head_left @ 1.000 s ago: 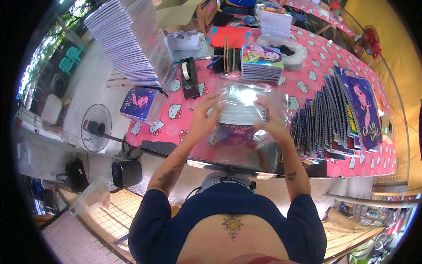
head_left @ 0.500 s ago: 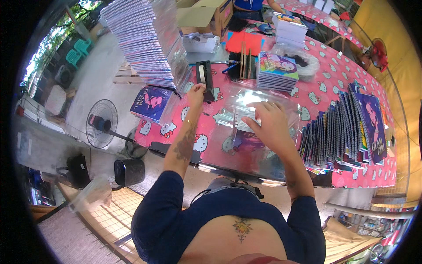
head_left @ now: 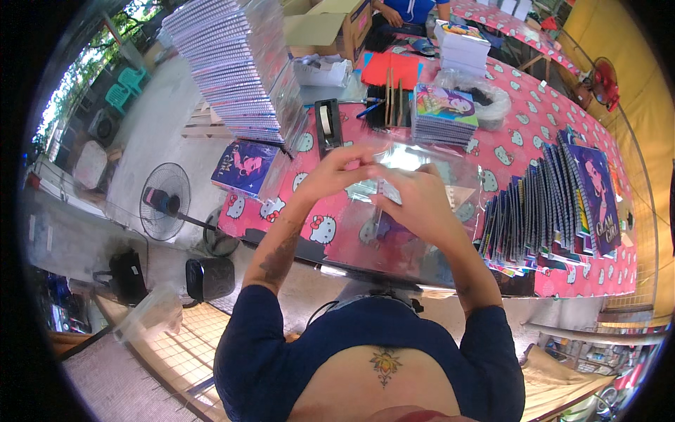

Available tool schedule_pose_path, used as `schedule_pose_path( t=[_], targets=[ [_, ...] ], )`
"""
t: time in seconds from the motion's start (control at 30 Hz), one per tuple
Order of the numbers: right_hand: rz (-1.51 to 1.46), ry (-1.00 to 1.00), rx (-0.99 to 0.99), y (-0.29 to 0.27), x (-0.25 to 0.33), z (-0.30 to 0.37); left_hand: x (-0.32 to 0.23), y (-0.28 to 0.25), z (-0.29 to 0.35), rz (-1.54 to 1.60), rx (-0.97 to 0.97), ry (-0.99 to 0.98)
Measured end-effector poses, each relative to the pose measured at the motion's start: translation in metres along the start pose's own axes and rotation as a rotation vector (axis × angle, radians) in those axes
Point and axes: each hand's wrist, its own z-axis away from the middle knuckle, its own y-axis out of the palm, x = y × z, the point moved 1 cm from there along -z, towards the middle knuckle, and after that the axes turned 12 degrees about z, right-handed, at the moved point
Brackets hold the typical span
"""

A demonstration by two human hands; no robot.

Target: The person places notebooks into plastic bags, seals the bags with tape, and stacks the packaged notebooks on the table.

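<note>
My left hand point(head_left: 340, 171) is over the middle of the table, fingertips pinched together. Whatever they hold, if anything, is too small to make out. Close against those fingertips, my right hand point(head_left: 419, 198) curves over a clear plastic wrapper point(head_left: 460, 165), its thumb apart from the fingers. Beneath this hand lies a notebook point(head_left: 395, 219), partly hidden by the hand and by glare on the plastic. A black tape dispenser point(head_left: 328, 125) with a pale roll stands just beyond my left hand. Left of it, a purple-covered notebook point(head_left: 246, 167) lies in clear plastic.
A tall stack of spiral notebooks point(head_left: 228, 70) rises at left. Leaning notebooks point(head_left: 541, 204) fill the right side; a shorter notebook pile point(head_left: 443, 116) stands behind. An open carton point(head_left: 320, 32) and another person point(head_left: 411, 10) are at the far side. A fan point(head_left: 163, 200) stands left of the table.
My left hand has left the tape dispenser and moved right, its fingertips now meeting those of my right hand above the plastic wrapper. The dispenser looks slightly shifted.
</note>
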Motion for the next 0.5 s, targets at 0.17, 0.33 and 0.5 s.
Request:
schedule_pose_path(
  t=[0.17, 0.33, 0.5],
  targets=[
    [0.154, -0.008, -0.001, -0.028, -0.011, 0.017, -0.029, -0.004, -0.020, -0.139, 0.126, 0.202],
    [-0.098, 0.377, -0.215, -0.056, -0.069, 0.088, -0.046, -0.006, -0.026, -0.135, 0.106, 0.122],
    [-0.390, 0.461, -0.175, -0.004, -0.104, 0.132, -0.055, -0.018, -0.029, -0.173, 0.228, 0.032]
  ],
)
